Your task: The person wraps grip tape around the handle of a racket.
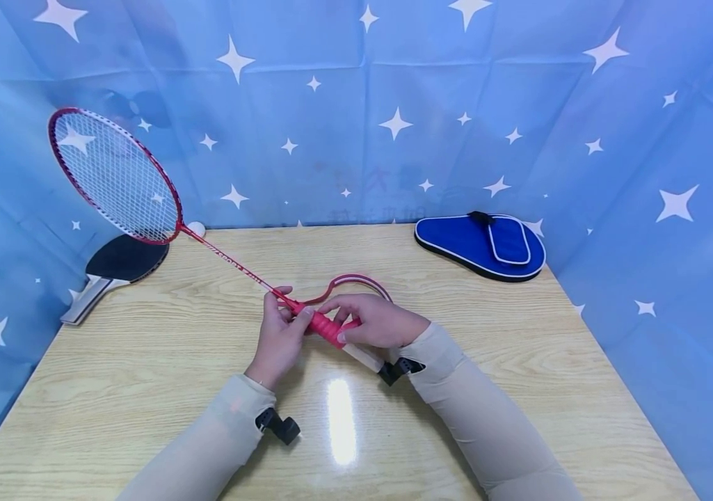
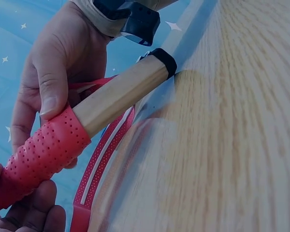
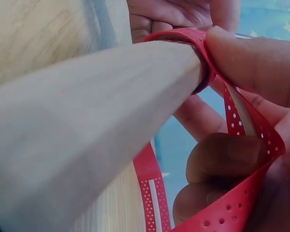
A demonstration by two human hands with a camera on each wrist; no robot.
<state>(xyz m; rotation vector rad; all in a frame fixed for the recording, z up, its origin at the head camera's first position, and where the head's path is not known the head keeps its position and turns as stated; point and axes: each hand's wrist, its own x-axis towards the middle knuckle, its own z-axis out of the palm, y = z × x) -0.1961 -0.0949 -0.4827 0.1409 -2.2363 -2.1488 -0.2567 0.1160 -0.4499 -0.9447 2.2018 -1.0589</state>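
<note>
A red and white badminton racket (image 1: 229, 259) slants up to the left over the table, its strung head near the curtain. My left hand (image 1: 279, 342) holds it at the top of the handle, where red perforated grip tape (image 2: 48, 145) is wrapped. The lower handle (image 2: 123, 92) is bare wood with a black end cap (image 2: 164, 62). My right hand (image 1: 378, 320) pinches the tape at the wrap's lower edge, thumb (image 3: 253, 63) pressed against it. In the right wrist view the loose tape (image 3: 222, 208) runs through the curled right fingers. Its tail (image 1: 356, 277) loops on the table behind the hands.
At the left back lie a black table tennis paddle (image 1: 124, 259) and a white ball (image 1: 196, 228). A blue paddle case (image 1: 456, 240) lies at the right back. Starred blue curtain (image 1: 331, 111) borders the wooden table (image 1: 206, 376) behind and at the sides.
</note>
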